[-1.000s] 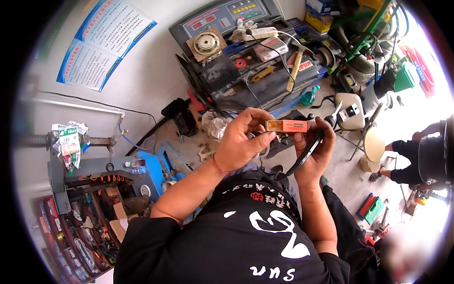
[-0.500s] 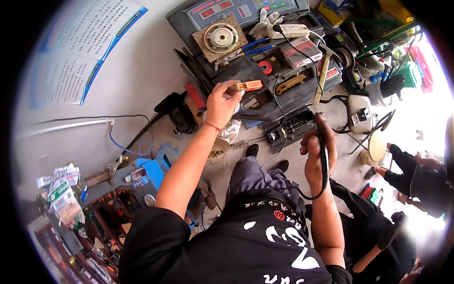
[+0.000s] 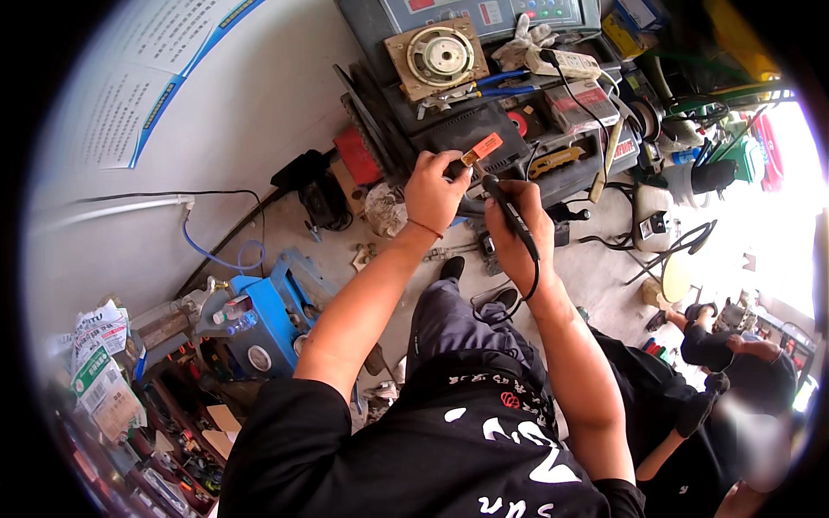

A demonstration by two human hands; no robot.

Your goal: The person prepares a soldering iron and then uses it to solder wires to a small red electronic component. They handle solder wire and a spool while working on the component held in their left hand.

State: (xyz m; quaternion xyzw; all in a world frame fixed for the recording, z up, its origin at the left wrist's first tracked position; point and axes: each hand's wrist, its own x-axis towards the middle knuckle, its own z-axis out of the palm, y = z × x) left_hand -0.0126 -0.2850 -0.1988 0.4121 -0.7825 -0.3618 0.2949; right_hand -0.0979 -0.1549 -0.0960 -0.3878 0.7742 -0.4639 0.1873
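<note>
My left hand [image 3: 434,194] pinches a small orange block with brassy metal at its near end, which looks like an electrical connector [image 3: 486,149]. In my right hand [image 3: 528,246] is a black pen-shaped tool with a cord, which looks like a soldering iron [image 3: 516,217]. Its tip points up and left at the connector's brassy end. Whether the two touch I cannot tell. Both hands are close together over the near edge of a grey machine [image 3: 466,128] with a tool tray. A yellow utility knife [image 3: 555,161] lies in the tray just beyond my right hand.
On the machine lie a round metal part on a square board [image 3: 442,57], blue-handled pliers [image 3: 501,85], a glove [image 3: 525,41], a power strip [image 3: 563,63] and a wooden-handled hammer [image 3: 608,160]. A blue unit [image 3: 263,332] stands left. Other people are at the right.
My right hand has come up and left with the black tool, bringing its tip to the orange connector. My left hand has shifted slightly right in the picture, still holding the connector, now tilted more.
</note>
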